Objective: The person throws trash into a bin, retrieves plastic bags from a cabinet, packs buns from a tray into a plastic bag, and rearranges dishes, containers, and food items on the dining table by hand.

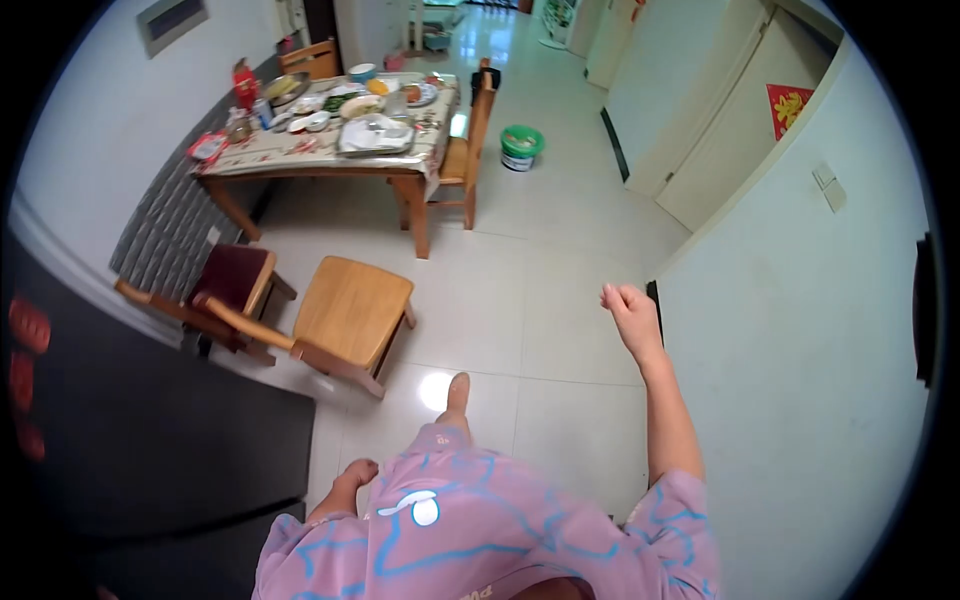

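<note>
My right hand [630, 315] is raised ahead of me on the right, its fingers curled into a fist. Nothing shows poking out of it, and it is apart from the white wall [770, 330] beside it. Low on the left, my left hand [364, 470] hangs by my side, small and partly turned away, so its fingers are hard to make out. The closest thing to it is a wooden chair [355, 310] with a light seat. One foot [458, 392] is forward on the pale tiles.
Ahead left stands a dining table [300, 160] with several dishes and a metal tray [375, 150]. Another wooden chair [465, 160] is at its right end, near a green-rimmed bucket [521, 148]. A dark-red-seated chair [235, 275] and a dark panel [200, 440] line the left. A door [730, 130] is on the right.
</note>
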Demonstrator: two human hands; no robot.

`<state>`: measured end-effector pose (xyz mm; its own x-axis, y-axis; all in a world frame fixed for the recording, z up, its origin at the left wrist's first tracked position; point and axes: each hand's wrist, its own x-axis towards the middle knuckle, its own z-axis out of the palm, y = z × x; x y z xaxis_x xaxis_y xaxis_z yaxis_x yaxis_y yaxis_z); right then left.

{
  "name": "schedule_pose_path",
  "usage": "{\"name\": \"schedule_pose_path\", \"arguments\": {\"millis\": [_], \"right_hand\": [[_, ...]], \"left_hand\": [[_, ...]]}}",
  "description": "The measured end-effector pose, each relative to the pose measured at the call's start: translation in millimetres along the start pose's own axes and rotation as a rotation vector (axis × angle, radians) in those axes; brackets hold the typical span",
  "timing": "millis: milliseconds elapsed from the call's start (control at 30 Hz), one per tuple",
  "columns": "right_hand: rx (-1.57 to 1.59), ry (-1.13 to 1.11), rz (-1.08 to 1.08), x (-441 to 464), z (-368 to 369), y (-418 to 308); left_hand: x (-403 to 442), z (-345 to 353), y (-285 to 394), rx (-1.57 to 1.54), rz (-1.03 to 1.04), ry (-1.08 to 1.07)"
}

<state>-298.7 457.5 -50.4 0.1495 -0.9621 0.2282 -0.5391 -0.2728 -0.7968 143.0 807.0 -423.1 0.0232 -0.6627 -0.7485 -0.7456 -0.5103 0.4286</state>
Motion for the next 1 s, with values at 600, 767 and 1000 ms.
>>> {"name": "schedule_pose_path", "arguments": {"millis": [600, 767, 1000], "right_hand": [[-0.174, -0.542, 1.284, 0, -50, 430], [-0.241, -0.566, 1.105, 236, -132, 537], [-0.580, -0.228, 0.581, 707, -230, 672]], "left_hand": [[428, -344, 434, 0.135, 0.064, 0.157], [498, -329, 535, 0.117, 0.098, 0.022], [569, -357, 665, -0.046, 0.117, -0.116]]}}
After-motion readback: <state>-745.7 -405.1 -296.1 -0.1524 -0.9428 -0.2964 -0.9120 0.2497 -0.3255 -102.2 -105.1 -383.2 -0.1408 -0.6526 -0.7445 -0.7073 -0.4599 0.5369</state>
